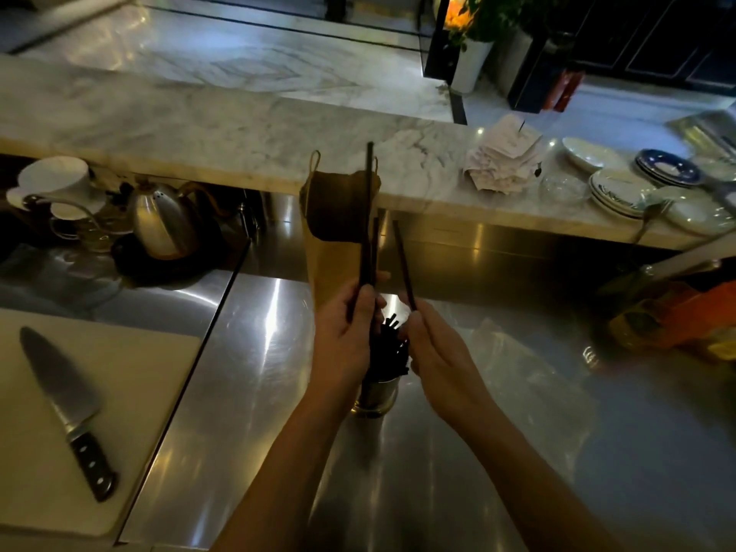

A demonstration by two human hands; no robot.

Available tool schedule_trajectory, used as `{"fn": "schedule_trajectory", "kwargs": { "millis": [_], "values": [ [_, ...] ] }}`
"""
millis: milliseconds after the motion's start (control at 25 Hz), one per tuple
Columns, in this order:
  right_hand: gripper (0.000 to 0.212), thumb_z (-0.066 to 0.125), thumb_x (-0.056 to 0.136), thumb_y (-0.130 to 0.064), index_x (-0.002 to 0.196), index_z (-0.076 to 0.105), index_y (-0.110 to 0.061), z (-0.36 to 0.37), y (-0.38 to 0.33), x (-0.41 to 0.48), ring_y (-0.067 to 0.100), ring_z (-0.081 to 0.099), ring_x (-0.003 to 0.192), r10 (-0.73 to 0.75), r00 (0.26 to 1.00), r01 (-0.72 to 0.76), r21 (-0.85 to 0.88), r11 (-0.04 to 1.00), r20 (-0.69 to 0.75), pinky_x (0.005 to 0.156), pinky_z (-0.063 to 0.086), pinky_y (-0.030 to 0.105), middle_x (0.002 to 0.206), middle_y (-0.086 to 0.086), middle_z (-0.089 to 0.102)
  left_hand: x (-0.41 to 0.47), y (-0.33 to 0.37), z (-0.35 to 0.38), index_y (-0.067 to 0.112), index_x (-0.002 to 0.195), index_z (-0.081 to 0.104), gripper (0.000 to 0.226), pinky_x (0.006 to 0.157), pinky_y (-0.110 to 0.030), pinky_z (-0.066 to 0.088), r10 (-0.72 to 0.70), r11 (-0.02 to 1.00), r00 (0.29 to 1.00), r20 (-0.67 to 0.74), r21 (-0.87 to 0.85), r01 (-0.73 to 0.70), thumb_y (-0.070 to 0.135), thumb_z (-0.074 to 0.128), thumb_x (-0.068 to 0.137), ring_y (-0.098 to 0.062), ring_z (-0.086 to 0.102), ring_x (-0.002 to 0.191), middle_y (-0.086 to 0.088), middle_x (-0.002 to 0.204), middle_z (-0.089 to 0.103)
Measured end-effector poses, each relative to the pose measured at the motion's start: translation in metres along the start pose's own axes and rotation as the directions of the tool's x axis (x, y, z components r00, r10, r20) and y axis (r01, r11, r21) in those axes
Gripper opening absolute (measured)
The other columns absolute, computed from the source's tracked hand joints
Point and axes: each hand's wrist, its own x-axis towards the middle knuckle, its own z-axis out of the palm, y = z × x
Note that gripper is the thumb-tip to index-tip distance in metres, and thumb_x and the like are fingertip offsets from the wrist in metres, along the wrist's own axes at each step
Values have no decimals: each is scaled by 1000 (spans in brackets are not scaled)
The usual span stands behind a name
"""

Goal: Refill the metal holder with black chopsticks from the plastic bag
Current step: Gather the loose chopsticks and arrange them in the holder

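Observation:
A metal holder (377, 394) stands on the steel counter between my forearms, with several black chopsticks (390, 344) sticking up out of it. My left hand (344, 332) grips two or three black chopsticks (367, 217) that point up and away above the holder. My right hand (436, 352) pinches a single black chopstick (404, 264), tilted up to the left. A clear plastic bag (525, 368) lies flat on the counter to the right of my right hand.
A white cutting board (131, 392) with a large knife (63, 408) lies at the left. A kettle (161, 223) and cups stand at the back left. A brown cloth (336, 209) hangs from the marble ledge. Stacked plates (621, 189) and paper slips sit at the back right.

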Motion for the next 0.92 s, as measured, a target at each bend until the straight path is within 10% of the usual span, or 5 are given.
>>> {"fn": "schedule_trajectory", "kwargs": {
  "millis": [520, 640, 800, 920],
  "values": [
    [25, 56, 96, -27, 120, 63, -24, -32, -3, -15, 7, 65, 95, -159, 982, 177, -217, 960, 98, 86, 56, 30, 107, -2, 66, -35, 9, 33, 16, 110, 67, 26, 75, -22, 56, -77, 988, 997, 14, -130, 79, 22, 43, 101, -13, 70, 89, -5, 99, 72],
    [47, 72, 83, -32, 126, 53, -39, -65, -24, -9, -10, 54, 106, -154, 984, 169, -203, 965, 88, 90, 46, 12, 118, -19, 55, -35, 9, 27, 9, 102, 64, 25, 65, -23, 52, -71, 976, 989, 131, -193, 96, 24, 44, 100, -18, 60, 69, -6, 79, 63],
    [51, 55, 95, -21, 144, 38, -25, -84, -66, 11, -2, 60, 111, -189, 975, 167, 175, 970, 117, 93, 50, 20, 118, -15, 64, -42, 10, 28, 9, 94, 65, 25, 53, -21, 39, -18, 989, 968, 251, -134, 53, 25, 46, 97, -11, 43, 54, -2, 67, 56],
    [49, 44, 101, -28, 149, 32, -23, -90, -94, 25, -9, 51, 120, -431, 903, 431, -7, 903, -5, 102, 44, 16, 144, -8, 50, -50, 10, 26, 11, 100, 66, 24, 57, -25, 40, -15, 999, 936, 352, -34, 29, 21, 45, 99, -13, 44, 57, 6, 70, 62]
  ]
}}
